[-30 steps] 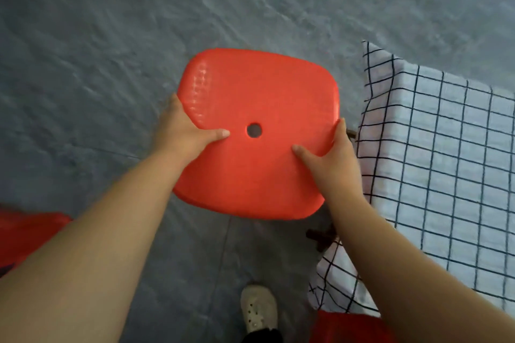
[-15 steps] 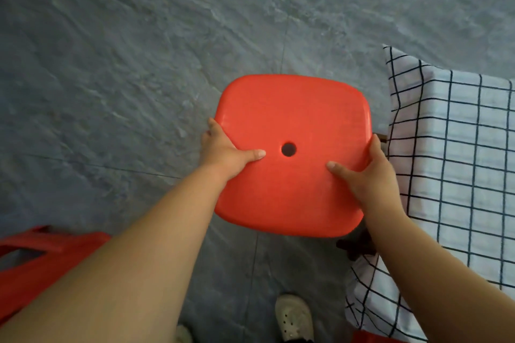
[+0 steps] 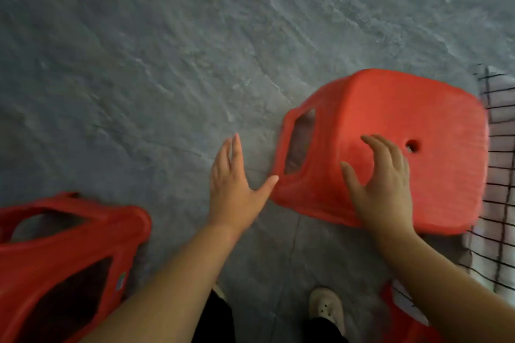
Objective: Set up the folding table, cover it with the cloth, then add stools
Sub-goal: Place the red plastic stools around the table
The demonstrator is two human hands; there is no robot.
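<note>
A red plastic stool (image 3: 418,131) with a small hole in its seat stands on the grey floor, close against the table's white cloth with black checks (image 3: 501,164) at the right edge. My right hand (image 3: 381,186) hovers over the seat's near left part with fingers spread and slightly bent, gripping nothing. My left hand (image 3: 234,189) is open with straight fingers, just left of the stool, thumb near its side. A second red stool (image 3: 69,262) lies at the lower left.
Grey stone-look floor (image 3: 195,50) fills the view ahead and to the left. My light shoe (image 3: 326,309) and dark trouser legs show at the bottom. A bit of another red piece (image 3: 404,326) shows at the bottom right under the cloth's hem.
Both hands held the stool by its seat edges before; now they have let go and drawn back, and the stool stands lower on the floor beside the cloth. The view has swung left.
</note>
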